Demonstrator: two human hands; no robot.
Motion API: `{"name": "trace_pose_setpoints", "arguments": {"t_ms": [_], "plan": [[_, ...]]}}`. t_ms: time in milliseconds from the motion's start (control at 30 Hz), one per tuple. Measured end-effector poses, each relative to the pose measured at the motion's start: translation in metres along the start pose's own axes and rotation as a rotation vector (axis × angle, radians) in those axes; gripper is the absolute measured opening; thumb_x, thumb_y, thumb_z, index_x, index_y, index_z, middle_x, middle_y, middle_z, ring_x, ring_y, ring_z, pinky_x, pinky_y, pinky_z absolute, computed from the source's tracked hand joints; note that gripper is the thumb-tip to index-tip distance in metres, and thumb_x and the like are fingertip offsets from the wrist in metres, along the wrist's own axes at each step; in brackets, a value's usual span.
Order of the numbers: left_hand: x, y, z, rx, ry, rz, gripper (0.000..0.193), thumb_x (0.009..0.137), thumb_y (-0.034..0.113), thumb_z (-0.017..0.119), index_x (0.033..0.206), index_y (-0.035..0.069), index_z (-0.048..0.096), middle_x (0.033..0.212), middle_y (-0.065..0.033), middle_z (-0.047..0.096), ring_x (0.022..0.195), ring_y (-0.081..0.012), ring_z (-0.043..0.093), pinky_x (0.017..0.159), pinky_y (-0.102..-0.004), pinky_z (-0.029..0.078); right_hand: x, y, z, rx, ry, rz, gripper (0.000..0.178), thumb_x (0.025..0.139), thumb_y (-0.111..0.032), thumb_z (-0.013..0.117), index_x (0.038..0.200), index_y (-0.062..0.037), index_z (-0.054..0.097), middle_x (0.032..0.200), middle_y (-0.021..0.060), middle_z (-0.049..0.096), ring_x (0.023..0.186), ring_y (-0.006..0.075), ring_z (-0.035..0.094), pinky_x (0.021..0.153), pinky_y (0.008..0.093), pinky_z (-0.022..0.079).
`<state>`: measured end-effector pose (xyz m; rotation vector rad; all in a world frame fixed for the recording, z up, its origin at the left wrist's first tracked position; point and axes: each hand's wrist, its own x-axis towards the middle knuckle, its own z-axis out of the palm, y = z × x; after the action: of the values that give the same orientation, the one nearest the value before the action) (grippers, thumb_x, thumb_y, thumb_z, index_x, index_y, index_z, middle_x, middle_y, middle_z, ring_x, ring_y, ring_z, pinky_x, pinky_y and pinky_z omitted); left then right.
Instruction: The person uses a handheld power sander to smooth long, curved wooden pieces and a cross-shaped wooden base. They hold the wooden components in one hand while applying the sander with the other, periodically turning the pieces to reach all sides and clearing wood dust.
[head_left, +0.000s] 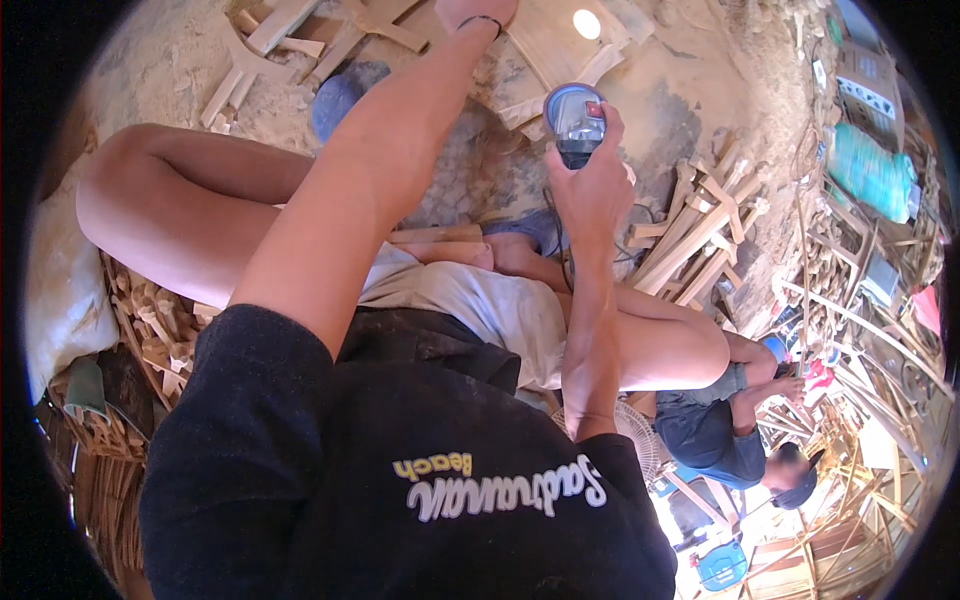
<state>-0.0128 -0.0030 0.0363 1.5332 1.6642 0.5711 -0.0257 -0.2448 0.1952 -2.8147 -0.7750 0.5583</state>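
Observation:
My right hand [592, 185] is wrapped round a small handheld power tool [580, 128] with a grey body, a red switch and a round head. A thin dark cord trails down beside that wrist. At the top edge is my left hand [476, 10], a dark band round its wrist; its fingers are cut off by the picture. Pale flat wooden boards [545, 50] lie on the ground just right of it. Forked wooden pieces [245, 70] lie to its left.
Beside my right leg is a heap of carved wooden pieces [705, 225]. More wood [155, 325] is piled behind my left leg, near a white sack [70, 310]. Another person [715, 435] sits at the lower right among thin sticks. A turquoise bundle [868, 172] lies far right.

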Motion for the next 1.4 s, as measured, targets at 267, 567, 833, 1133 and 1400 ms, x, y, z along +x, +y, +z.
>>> {"name": "trace_pose_setpoints", "arguments": {"t_ms": [267,567,833,1133,1400], "plan": [[-0.002,0.001,0.004,0.05,-0.059,-0.021,0.079,0.087,0.049,0.083,0.128,-0.007,0.045,0.114,-0.0292,0.075,0.11,-0.0447,0.075,0.094,-0.05,0.061,0.002,0.006,0.005,-0.028,0.028,-0.023,0.083,0.086,-0.033,0.082,0.158,-0.0259,0.041,0.098,0.0256,0.078,0.094,0.0498,0.075,0.085,0.0566,0.058],[0.003,-0.007,0.012,0.029,-0.003,-0.022,0.083,0.083,0.05,0.087,0.13,-0.003,0.043,0.112,-0.0275,0.075,0.109,-0.0441,0.074,0.095,-0.05,0.061,0.005,0.0,0.007,-0.067,-0.001,0.005,0.084,0.086,-0.033,0.082,0.158,-0.0271,0.041,0.101,0.0244,0.079,0.095,0.0486,0.076,0.086,0.0562,0.059],[-0.002,0.003,0.017,0.056,-0.014,0.02,0.092,0.081,0.051,0.088,0.135,-0.007,0.042,0.12,-0.029,0.073,0.115,-0.0442,0.073,0.098,-0.0486,0.059,0.009,0.0,0.0,-0.131,-0.017,0.048,0.086,0.085,-0.033,0.082,0.159,-0.0265,0.04,0.105,0.0237,0.079,0.097,0.0477,0.076,0.086,0.0562,0.059],[-0.001,-0.004,0.022,0.171,0.014,0.096,0.092,0.082,0.052,0.087,0.136,-0.009,0.045,0.118,-0.0274,0.072,0.114,-0.043,0.073,0.098,-0.0485,0.059,0.003,0.014,0.003,-0.058,0.027,0.03,0.09,0.084,-0.036,0.083,0.161,-0.0256,0.04,0.104,0.0212,0.079,0.097,0.0449,0.077,0.084,0.0552,0.059],[-0.002,-0.002,0.019,0.107,0.021,0.044,0.089,0.082,0.056,0.083,0.13,-0.01,0.047,0.113,-0.0264,0.074,0.108,-0.041,0.076,0.093,-0.0474,0.062,-0.003,0.019,0.001,-0.031,0.03,0.032,0.088,0.083,-0.035,0.085,0.159,-0.0263,0.043,0.11,0.02,0.079,0.101,0.0429,0.077,0.087,0.0542,0.059]]}}
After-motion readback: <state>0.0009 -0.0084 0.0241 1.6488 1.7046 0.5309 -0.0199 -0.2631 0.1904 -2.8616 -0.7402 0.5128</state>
